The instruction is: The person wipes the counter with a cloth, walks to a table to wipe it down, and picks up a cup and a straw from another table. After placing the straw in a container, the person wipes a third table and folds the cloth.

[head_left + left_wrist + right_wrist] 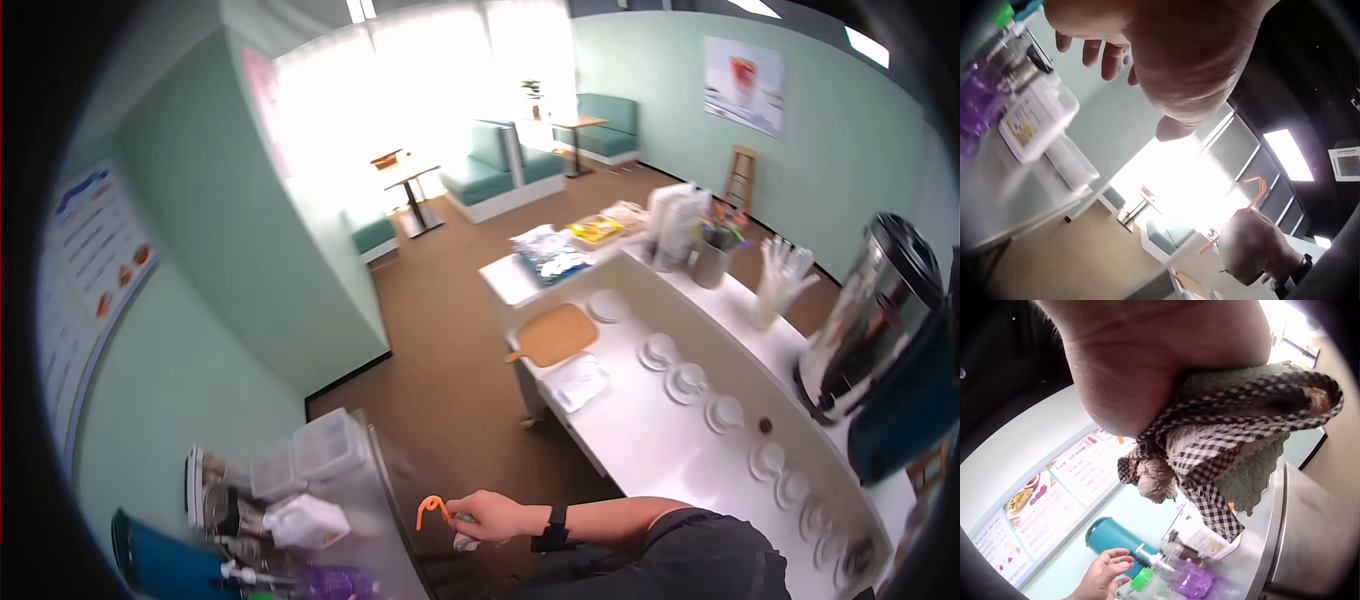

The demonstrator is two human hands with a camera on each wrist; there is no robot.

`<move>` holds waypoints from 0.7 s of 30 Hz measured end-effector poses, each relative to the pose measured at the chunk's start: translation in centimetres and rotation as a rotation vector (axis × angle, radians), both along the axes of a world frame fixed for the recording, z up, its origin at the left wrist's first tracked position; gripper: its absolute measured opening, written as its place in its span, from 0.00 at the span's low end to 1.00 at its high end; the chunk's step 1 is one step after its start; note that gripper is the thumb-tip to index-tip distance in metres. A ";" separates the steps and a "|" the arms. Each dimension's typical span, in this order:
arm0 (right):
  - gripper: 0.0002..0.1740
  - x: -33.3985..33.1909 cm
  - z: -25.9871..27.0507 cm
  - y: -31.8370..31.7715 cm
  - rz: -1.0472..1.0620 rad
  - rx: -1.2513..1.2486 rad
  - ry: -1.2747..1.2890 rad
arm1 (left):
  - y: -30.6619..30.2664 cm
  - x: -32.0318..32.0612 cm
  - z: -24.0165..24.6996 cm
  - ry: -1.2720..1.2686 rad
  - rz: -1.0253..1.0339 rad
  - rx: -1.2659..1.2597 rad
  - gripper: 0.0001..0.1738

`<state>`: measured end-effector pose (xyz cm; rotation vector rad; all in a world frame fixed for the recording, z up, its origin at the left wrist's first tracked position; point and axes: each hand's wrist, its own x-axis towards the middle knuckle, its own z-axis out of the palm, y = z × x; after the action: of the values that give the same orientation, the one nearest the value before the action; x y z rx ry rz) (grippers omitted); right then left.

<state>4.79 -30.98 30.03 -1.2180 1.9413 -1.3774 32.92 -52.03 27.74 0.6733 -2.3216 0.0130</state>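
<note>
My right hand (492,516) (1252,245) grips a green and pinkish cloth (1254,472) with black-and-white checked trim, bunched below the palm in the right wrist view. A thin, bent orange strip (431,504) (1261,190) sticks out from the same hand. My left hand (1172,56) (1105,575) has its fingers loosely extended, holding nothing. In the right wrist view it is beside a green-capped bottle (1143,580) and a purple bottle (1192,581); whether it touches either is unclear. The head view does not show the left hand.
A metal counter at left holds a white jug (308,522), clear containers (330,443) and a teal dispenser (165,560). The white counter (650,450) at right bears a wooden board (558,335), several round white items, straws and a steel urn (870,320). Booths stand beyond.
</note>
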 end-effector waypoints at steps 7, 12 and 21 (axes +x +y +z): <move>0.12 -3.8 -2.0 10.8 -0.472 -0.010 0.051 | 3.3 -14.1 1.0 -0.257 -0.337 0.549 0.28; 0.14 -1.7 -2.6 18.1 -0.892 0.031 0.026 | 3.4 -19.7 -0.2 -0.402 -0.623 0.563 0.23; 0.15 3.5 3.2 25.7 -1.441 0.091 0.033 | 2.5 -23.9 -1.7 -0.414 -0.937 0.676 0.19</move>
<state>8.32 -5.29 33.18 0.4713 2.9452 -1.7142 8.98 -49.53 26.06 -0.2170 -2.8252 -1.1860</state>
